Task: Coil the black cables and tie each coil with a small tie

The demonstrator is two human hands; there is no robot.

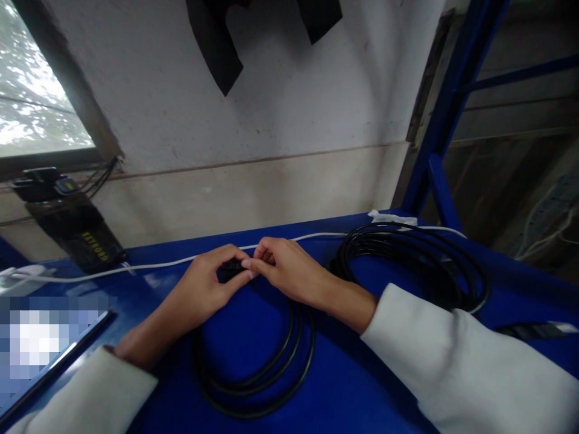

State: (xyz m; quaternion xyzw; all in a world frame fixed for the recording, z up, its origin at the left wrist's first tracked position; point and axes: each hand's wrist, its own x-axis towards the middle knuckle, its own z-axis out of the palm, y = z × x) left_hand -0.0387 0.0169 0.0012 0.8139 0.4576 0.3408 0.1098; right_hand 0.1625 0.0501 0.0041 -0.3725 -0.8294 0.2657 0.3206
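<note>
A coil of black cable (pixel 248 414) lies on the blue tabletop (pixel 357 386), its loops spread below my hands. At the far side of the coil my left hand (pixel 210 280) is closed, thumb and fingers curled around a dark bundled part of the cable. My right hand (pixel 287 268) is closed too, its thumb and index finger pinching right against the left fingertips at the same spot. Fingers hide most of that part, so I cannot tell whether a tie or a plug is there.
A larger coil of black cable (pixel 350 244) lies to the right, near a black connector (pixel 534 330). A white cord (pixel 167 264) crosses behind my hands. At left are a dark water bottle (pixel 75 226) and a flat, blurred-out device (pixel 58 355). A blue metal post (pixel 452 114) rises at right.
</note>
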